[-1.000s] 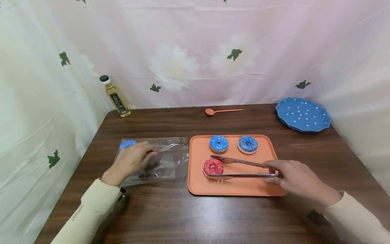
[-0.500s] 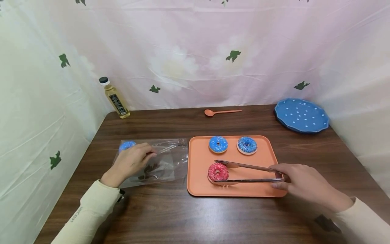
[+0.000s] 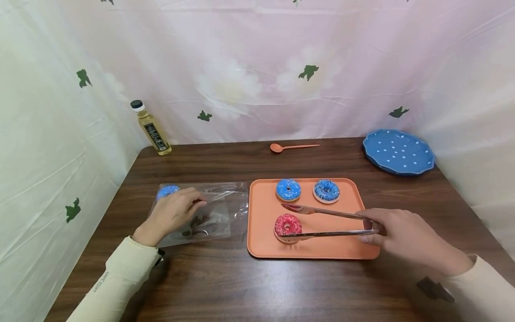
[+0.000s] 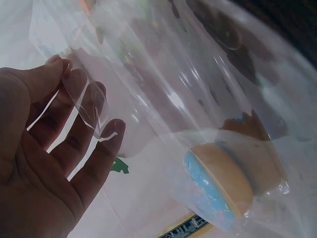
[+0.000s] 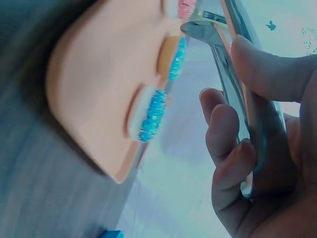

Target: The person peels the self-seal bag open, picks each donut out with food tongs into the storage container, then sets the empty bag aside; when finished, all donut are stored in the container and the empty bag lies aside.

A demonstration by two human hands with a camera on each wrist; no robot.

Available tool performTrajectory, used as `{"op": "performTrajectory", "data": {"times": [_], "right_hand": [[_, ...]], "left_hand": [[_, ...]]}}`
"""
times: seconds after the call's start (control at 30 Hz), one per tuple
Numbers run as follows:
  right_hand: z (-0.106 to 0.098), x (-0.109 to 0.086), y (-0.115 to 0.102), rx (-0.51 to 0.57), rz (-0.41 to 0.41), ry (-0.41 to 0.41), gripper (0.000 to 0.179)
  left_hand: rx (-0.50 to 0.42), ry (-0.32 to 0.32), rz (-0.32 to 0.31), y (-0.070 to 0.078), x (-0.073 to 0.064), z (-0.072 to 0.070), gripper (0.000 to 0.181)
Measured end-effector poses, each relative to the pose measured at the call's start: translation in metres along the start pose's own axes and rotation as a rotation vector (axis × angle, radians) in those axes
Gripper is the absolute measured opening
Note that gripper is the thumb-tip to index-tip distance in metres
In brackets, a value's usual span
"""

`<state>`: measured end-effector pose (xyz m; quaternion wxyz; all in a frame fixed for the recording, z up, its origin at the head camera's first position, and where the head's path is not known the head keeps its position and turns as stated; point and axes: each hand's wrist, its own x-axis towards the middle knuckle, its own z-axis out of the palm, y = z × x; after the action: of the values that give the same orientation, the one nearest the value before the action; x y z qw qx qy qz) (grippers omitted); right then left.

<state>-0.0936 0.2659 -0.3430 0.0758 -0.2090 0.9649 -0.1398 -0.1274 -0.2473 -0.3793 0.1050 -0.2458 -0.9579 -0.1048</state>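
Note:
My left hand (image 3: 173, 217) pinches the edge of a clear plastic bag (image 3: 221, 223) between thumb and fingertips. Inside the bag lies a blue-iced donut (image 4: 205, 186), partly hidden by the hand in the head view. In my right hand (image 3: 410, 241) is a pair of metal tongs (image 3: 335, 213), its arms spread over the orange tray (image 3: 259, 246). The near arm overlaps a pink sprinkled donut (image 3: 287, 222); the far arm's tip stands apart from it, behind. Two blue donuts, one light-speckled (image 3: 289, 191) and one dark-speckled (image 3: 327, 191), sit along the tray's far side.
An orange spoon (image 3: 276, 148) lies at the table's back edge. At the back left stands a bottle of yellow liquid (image 3: 154, 134), and a blue dotted plate (image 3: 400, 152) is at the back right. Curtains hang behind and at both sides.
The pink donut has shifted slightly right and toward me between the tongs. Since then the tongs have spread wider, the far arm moving off the donut. My left hand stays put.

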Motion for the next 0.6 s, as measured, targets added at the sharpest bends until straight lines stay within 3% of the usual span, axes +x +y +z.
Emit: {"op": "performTrajectory", "data": {"times": [0.27, 0.6], "right_hand": [[-0.012, 0.005, -0.006, 0.013, -0.014, 0.015, 0.044], [-0.009, 0.021, -0.020, 0.039, -0.028, 0.004, 0.041]], "left_hand": [[0.000, -0.018, -0.022, 0.000, 0.003, -0.003, 0.010], [0.005, -0.013, -0.013, 0.001, 0.002, -0.005, 0.009]]}}
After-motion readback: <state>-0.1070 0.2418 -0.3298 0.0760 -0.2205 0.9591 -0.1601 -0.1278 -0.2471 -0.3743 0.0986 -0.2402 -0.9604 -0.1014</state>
